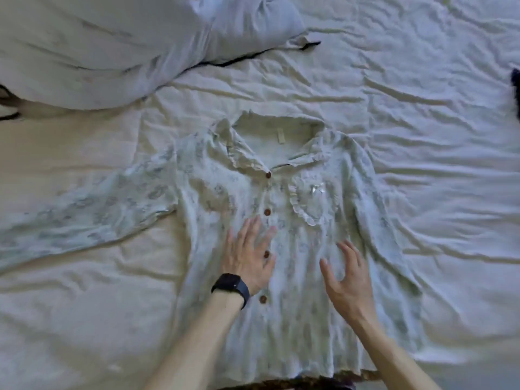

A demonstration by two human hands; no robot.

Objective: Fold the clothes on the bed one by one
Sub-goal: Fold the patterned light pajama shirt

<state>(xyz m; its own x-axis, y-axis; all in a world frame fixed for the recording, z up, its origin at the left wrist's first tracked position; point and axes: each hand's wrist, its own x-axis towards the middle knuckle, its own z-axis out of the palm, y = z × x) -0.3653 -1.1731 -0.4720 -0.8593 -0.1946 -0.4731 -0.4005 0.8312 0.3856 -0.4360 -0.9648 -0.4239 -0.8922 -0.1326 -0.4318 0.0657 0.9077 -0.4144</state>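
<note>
A pale floral button-up shirt lies face up on the bed, collar away from me, with brown buttons down its front and a frilled chest pocket. Its left sleeve stretches out flat to the left; the right sleeve lies along the shirt's right side. My left hand, with a black watch on the wrist, rests flat on the shirt front beside the buttons, fingers straight. My right hand is over the shirt's right half with fingers spread and slightly bent, holding nothing; whether it touches the cloth is unclear.
The white wrinkled bed sheet spreads all around. A bunched pale duvet or pillow fills the upper left. A dark item shows at the right edge. A dark patterned strip lies at the shirt's hem, near me.
</note>
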